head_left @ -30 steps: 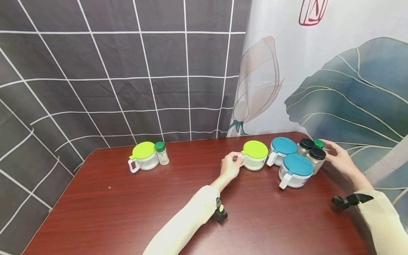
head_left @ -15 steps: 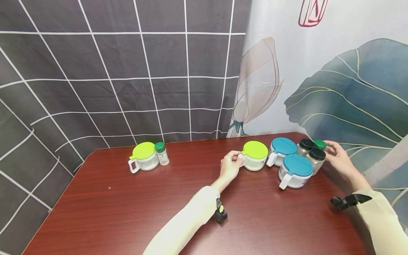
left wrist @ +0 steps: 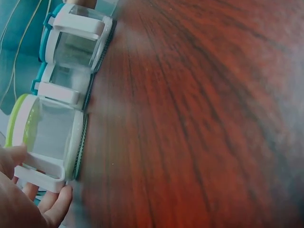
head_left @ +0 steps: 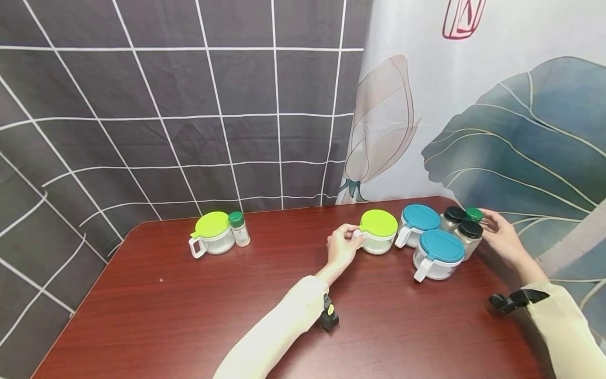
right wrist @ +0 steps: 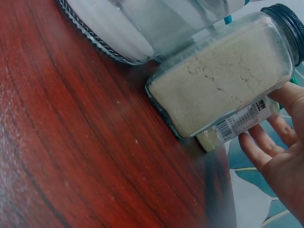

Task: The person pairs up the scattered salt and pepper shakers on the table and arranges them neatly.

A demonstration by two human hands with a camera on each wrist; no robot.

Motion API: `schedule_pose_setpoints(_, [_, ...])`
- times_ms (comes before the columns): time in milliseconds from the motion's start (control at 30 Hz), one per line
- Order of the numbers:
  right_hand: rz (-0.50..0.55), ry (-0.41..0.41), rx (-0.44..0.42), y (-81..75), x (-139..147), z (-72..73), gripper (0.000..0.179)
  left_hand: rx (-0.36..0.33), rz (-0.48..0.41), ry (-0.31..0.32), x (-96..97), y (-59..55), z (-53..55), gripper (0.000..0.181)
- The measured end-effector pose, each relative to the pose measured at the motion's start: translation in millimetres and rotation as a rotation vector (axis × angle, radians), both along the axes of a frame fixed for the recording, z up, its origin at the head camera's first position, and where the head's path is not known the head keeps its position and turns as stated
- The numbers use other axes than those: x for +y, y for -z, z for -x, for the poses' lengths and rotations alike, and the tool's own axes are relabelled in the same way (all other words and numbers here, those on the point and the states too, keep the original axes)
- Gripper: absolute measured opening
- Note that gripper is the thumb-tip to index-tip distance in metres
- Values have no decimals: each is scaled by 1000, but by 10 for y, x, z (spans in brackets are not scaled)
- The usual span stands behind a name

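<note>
My left hand pinches the white handle of a clear seasoning jar with a lime-green lid. In the left wrist view the thumb lies over the handle, with fingertips on its other side. At the right, my right hand holds a small green-capped spice jar. Its barcode label shows in the right wrist view, partly hidden by a black-capped square jar of pale powder. The thumb is near that jar's shoulder, and the other fingers curve around the spice jar's far side.
Two blue-lidded seasoning jars and another black-capped jar stand beside my right hand. At the left back are a second lime-lidded jar and a green-capped shaker. A tiled-pattern curtain hangs behind the red-brown table.
My left thumb has slid slightly down along the handle. The right hand stays at the green-capped spice jar with only tiny movement, and the jars stand where they were.
</note>
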State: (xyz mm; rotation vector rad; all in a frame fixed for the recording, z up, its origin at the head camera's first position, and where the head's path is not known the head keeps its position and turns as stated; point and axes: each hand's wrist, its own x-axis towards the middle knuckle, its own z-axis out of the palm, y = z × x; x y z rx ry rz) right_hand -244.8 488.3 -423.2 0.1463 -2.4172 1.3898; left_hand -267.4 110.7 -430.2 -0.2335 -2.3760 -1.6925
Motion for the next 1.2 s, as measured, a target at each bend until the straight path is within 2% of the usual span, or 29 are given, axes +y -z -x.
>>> schedule_pose_setpoints(100, [4, 4, 11, 8, -3, -4, 41, -3, -9, -4, 2, 4, -1, 23])
schedule_pose_setpoints(233, [68, -9, 42, 10, -6, 1, 43, 6, 11, -21, 7, -4, -12, 22])
schedule_pose_setpoints(400, [112, 25, 69, 22, -14, 7, 46, 17, 34, -45, 11, -16, -25, 19])
schedule_pose_setpoints(633, [95, 82, 117, -5, -53, -24, 46, 15, 9, -60, 20, -20, -32, 17])
schedule_pose_setpoints(767, [82, 122, 134, -35, -76, -44, 46, 25, -5, -78, 27, -16, -41, 17])
schedule_pose_setpoints(967, [73, 215, 113, -106, -94, -76, 40, 63, 16, -107, 20, 2, -42, 16])
schedule_pose_setpoints(1100, [52, 287, 95, -156, -107, -92, 39, 55, 16, -107, -2, 5, -43, 17])
schedule_pose_setpoints(1200, [48, 308, 90, -185, -104, -108, 39, 42, 19, -111, -13, 10, -41, 17])
